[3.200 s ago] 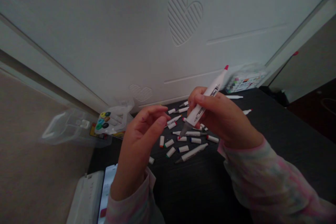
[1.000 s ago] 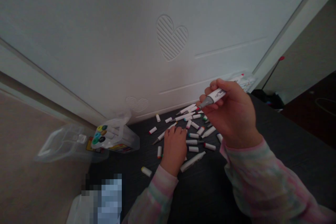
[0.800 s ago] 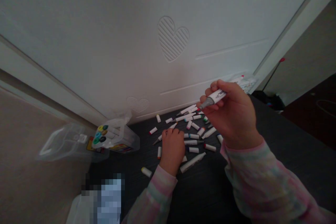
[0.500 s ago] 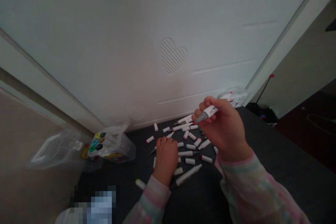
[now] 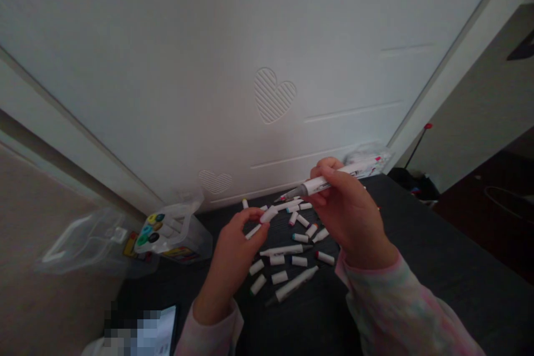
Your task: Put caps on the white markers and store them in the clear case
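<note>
Left hand (image 5: 228,253) now up, cap (image 5: 269,214) between fingers (image 5: 249,213)

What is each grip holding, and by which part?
The person's right grip holds a long white marker with a grey neck around the middle of its barrel. The left grip pinches a small white cylindrical cap near its lower end.

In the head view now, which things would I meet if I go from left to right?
Clear plastic cover, clear plastic box, left hand, white cap pinched by that hand, right hand holding a marker, small red knob.
</note>
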The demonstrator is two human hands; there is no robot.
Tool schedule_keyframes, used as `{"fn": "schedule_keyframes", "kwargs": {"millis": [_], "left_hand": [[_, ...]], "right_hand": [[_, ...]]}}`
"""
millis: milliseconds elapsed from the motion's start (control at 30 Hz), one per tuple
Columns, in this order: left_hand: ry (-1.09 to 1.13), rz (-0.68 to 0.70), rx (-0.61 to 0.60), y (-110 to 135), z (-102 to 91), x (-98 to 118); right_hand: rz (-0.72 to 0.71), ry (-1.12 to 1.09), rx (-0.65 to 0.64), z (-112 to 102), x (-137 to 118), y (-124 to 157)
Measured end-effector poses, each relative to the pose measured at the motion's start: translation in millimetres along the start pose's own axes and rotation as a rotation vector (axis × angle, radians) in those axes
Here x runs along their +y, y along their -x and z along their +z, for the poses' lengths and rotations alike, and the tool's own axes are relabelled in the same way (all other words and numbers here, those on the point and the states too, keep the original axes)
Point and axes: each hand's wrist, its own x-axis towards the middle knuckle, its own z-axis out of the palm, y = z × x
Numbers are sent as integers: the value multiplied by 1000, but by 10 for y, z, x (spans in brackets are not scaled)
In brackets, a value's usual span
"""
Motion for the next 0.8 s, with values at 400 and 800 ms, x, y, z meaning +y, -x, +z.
{"fn": "schedule_keyframes", "kwargs": {"millis": [400,800], "left_hand": [[668,-79,292,263,-347,245],[661,-81,330,284,-355,282]], "right_hand": [[51,79,-308,-11,79,101],[116,163,-345,-18,87,103]]}}
